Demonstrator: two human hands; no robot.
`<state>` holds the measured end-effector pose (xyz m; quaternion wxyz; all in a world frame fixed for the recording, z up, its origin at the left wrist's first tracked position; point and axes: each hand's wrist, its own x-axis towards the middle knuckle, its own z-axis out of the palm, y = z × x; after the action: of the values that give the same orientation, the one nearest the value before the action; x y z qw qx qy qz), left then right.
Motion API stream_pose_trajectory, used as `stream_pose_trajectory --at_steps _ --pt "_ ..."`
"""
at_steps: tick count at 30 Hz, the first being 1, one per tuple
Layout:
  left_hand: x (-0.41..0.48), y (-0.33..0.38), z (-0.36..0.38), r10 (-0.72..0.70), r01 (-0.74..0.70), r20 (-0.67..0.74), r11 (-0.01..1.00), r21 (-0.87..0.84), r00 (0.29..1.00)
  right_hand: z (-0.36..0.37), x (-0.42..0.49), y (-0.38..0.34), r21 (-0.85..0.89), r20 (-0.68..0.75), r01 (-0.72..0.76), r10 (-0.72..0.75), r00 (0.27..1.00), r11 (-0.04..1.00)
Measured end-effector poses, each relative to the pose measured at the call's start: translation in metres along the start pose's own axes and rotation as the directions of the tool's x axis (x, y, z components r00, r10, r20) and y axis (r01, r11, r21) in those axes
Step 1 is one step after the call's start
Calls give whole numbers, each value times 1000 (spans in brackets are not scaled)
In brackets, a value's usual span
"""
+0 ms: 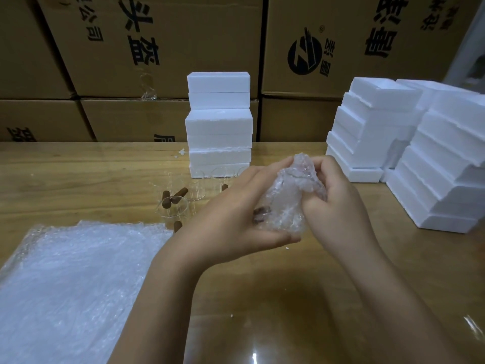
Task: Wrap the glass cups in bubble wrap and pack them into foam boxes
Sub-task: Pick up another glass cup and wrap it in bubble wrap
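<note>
Both hands hold one bundle in mid-air, in front of the central foam stack (219,127) and slightly to its right. The bundle is a glass cup in bubble wrap (291,195): a crinkled, translucent, lumpy oval. A brown rounded handle stub (261,215) shows through the film on its left side.

Left hand (231,214) cups the bundle from the left and below, with the fingers curled round it and the thumb along the bottom. Right hand (333,203) grips it from the right, fingers and thumb bent into the loose wrap near the top.

The central foam stack is made of white, matte, grainy rectangular blocks piled straight, with seams between lids and bases. It stands on the wooden table (275,311), which has a glossy, yellow-brown grain.

In front of that stack and to its left are bare glass cups (173,208). They are clear thin cylinders with brown, peg-like handles, grouped close together; the exact count is hard to tell.

Further in front and far left of the stack lies a flat pile of bubble wrap sheets (73,279), whitish and dimpled, with one edge near the left forearm.

Right of the stack are the foam box halves (380,122), white open trays with stepped rims, piled unevenly in leaning columns.

Behind the stack is a wall of brown corrugated cardboard cartons (157,48) with black print.
</note>
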<state>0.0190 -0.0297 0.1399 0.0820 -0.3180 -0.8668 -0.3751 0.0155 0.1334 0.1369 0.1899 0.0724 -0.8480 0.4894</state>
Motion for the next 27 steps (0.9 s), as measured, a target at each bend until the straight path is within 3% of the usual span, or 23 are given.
stream_pose_trajectory --at_steps 4,9,15,22,27 --pt "-1 0 -4 41 -42 -111 999 -2 993 5 -6 -4 27 -15 116 -115 993 993" --pt "-1 -5 -5 -70 71 -258 997 -6 964 10 -7 -2 99 0 242 -243 970 965" --pt "3 -5 -1 -111 106 -382 994 -35 918 10 -7 -4 150 42 340 -349 936 929" --pt "5 -4 -1 -152 120 -467 988 -96 871 9 -9 -8 259 117 338 -376 919 905" --pt "6 4 1 -99 133 -483 991 35 870 6 -8 -10 284 125 293 -338 933 913"
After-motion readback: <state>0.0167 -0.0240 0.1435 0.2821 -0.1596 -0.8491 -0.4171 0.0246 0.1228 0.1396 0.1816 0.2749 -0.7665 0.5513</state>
